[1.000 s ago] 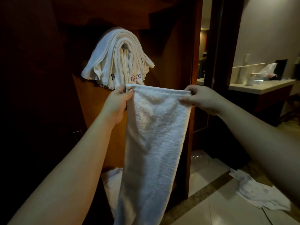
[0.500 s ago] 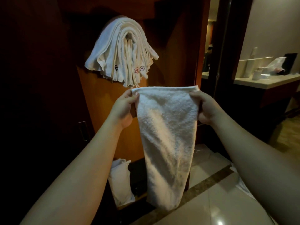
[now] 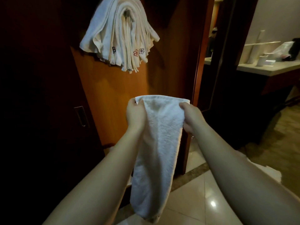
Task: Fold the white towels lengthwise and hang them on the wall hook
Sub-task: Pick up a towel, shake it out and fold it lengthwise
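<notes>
While you stood before the orange wooden door [image 3: 113, 101], your left hand [image 3: 135, 113] and right hand [image 3: 190, 116] each pinched a top corner of the folded white towel [image 3: 159, 143] at centre frame, fingers curled on the cloth, its length hanging down between your forearms. At upper centre, hung towels [image 3: 116, 33] draped from the wall. A pale counter [image 3: 267, 69] sat at right, glossy floor tiles [image 3: 203, 205] below.
</notes>
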Tool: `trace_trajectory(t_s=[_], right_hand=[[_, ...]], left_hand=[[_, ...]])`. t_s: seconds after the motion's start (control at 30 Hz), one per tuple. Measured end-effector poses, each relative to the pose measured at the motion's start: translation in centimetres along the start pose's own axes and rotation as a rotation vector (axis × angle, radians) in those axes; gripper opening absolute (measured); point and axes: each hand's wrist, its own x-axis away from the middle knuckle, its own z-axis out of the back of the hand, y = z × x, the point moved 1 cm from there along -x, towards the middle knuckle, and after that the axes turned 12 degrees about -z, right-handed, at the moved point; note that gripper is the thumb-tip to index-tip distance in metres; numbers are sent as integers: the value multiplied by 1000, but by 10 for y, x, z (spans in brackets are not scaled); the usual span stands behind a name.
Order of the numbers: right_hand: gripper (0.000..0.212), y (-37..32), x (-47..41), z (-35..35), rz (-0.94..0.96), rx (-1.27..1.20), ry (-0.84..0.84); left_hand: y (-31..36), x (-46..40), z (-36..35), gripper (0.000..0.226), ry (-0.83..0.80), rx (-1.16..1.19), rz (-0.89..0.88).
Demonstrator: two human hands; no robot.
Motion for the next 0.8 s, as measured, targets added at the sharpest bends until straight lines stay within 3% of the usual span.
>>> trace_trajectory(t_s=[0.1, 0.4, 0.67, 0.8], right_hand=[[46, 16, 26, -17, 123, 117, 89], [45, 29, 67, -26, 308, 470, 116], [37, 26, 82, -25, 426, 570, 15], [23, 27, 85, -18, 443, 580, -104]], left_hand=[[3, 31, -4, 10, 54, 29, -51], [15, 70, 1, 9, -140, 184, -78], [18, 68, 12, 12, -277, 268, -58], [23, 65, 20, 17, -405, 344, 23]])
